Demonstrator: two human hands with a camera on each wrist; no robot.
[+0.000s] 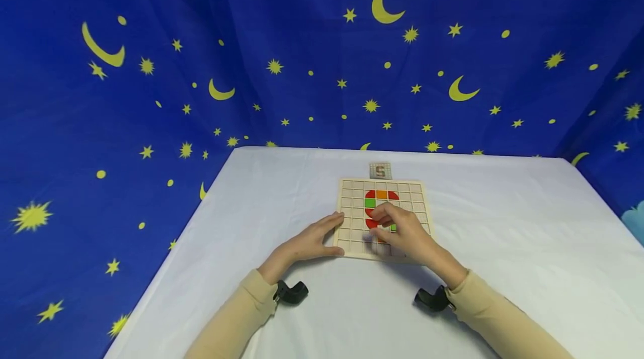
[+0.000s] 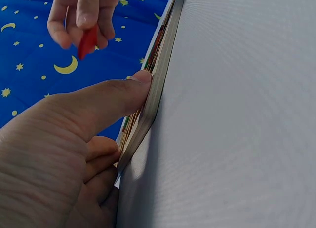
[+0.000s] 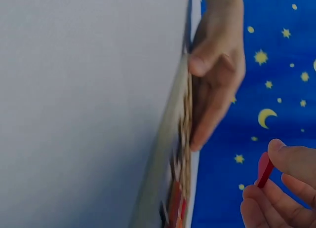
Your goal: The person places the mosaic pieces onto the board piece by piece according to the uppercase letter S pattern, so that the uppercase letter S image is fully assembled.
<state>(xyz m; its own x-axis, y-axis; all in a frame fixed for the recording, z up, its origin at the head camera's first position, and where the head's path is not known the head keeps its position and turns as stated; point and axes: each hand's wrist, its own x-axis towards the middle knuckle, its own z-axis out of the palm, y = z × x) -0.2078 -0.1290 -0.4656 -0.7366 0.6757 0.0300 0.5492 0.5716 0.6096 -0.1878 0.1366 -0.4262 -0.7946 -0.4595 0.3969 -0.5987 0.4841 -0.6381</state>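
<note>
A square wooden grid board (image 1: pixel 354 202) lies on the table, with red, orange and green tiles set in its squares. Along the top of the pattern are a red rounded tile (image 1: pixel 393 195) and an orange square tile (image 1: pixel 382 194), with a green square tile (image 1: pixel 370 203) below at the left. My left hand (image 1: pixel 312 240) touches the board's left side, fingers extended and thumb at the near corner. Over the board, my right hand (image 1: pixel 410 233) pinches a small red tile (image 3: pixel 265 170) between thumb and fingertips, covering part of the pattern.
Just behind the board lies a small card (image 1: pixel 380 171) with an S-shaped figure on a grid. A white cloth covers the table (image 1: pixel 503 225). Blue curtains (image 1: pixel 322 29) with yellow moons and stars hang behind it and at the sides.
</note>
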